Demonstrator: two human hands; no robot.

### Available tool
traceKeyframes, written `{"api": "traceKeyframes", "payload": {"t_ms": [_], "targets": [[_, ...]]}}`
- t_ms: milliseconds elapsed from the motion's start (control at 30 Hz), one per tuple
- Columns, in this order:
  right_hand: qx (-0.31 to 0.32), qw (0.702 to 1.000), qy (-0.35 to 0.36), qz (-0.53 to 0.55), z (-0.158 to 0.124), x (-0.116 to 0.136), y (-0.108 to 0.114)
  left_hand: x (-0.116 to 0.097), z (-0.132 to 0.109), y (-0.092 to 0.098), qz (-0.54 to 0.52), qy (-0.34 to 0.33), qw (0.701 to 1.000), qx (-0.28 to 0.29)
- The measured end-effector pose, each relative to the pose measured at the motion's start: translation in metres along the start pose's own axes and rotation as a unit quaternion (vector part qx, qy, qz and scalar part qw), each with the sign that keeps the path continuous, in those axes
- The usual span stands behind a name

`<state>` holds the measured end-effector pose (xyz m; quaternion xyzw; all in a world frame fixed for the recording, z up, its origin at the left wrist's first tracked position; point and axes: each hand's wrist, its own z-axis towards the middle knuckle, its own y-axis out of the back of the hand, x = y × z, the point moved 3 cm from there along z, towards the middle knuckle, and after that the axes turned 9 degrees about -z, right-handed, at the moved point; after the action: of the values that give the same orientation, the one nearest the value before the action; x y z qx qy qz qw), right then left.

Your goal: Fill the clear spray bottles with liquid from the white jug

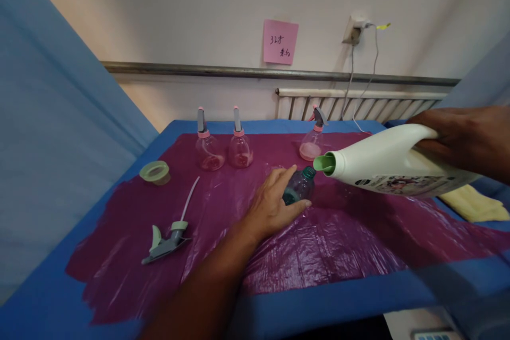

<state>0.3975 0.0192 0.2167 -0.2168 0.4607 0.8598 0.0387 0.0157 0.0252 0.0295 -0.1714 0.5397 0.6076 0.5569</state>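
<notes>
Left grip (274, 201) clamps teal-necked bottle (302, 186), apparently steadying it inside tabletop's (338, 295) near edge; right grip (474, 135) clamps white jug (370, 156), tilted so green spout (327, 164) sits just beside bottle mouth (309, 171).

on the pink square paper note (280, 42) stuck to the smooth off-white wall (191, 10) stand two short lines of dark handwriting. the upper one opens with the digits "32" — after them comes one loose character that looks like 才. the lower line, set further to the right, is a character or two in the same dark strokes, too scrawled to read for sure. the pale green-white plastic jug with a moulded handle (382, 156) carries a printed label (408, 184) along its side: a small dark oval mark (362, 182), lettering and a coloured picture — the words are too small and blurred to make out
</notes>
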Motion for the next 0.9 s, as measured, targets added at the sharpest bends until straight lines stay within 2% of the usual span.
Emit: {"api": "traceKeyframes", "payload": {"t_ms": [100,267,500,700,900], "targets": [[0.001,0.999,0.047,-0.007,-0.001,-0.004,-0.001,0.000,0.000,0.000,0.002,0.003,1.000,-0.001],[-0.014,0.996,0.076,-0.031,-0.002,-0.005,0.000,0.002,0.000,-0.001,0.003,-0.007,1.000,-0.006],[-0.057,0.993,0.089,-0.044,0.001,-0.001,0.008,0.000,0.000,-0.002,0.008,-0.004,1.000,-0.001],[-0.035,0.995,0.080,-0.057,0.000,-0.013,0.001,-0.001,0.001,-0.001,0.010,0.001,1.000,0.001],[-0.054,0.991,0.095,-0.074,0.000,-0.011,0.006,-0.002,0.000,-0.002,0.011,-0.001,1.000,0.000]]}}
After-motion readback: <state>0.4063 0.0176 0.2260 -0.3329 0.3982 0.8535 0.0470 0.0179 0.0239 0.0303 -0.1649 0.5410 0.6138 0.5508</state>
